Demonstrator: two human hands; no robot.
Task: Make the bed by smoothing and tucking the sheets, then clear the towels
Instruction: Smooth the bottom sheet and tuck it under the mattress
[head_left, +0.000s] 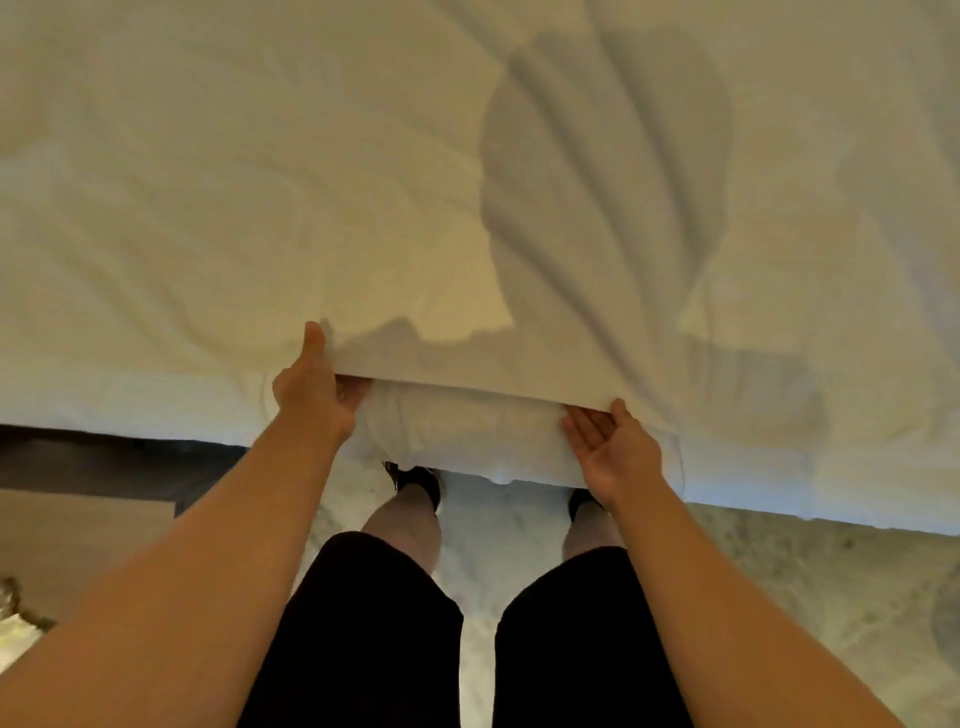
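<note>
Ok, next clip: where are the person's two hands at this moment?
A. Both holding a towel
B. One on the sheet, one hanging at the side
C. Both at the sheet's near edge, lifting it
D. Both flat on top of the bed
C: the left hand and right hand both grip the raised near edge of the sheet, thumbs on top and fingers underneath.

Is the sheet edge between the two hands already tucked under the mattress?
No. The left hand and right hand hold the sheet edge lifted above the side of the mattress.
</note>
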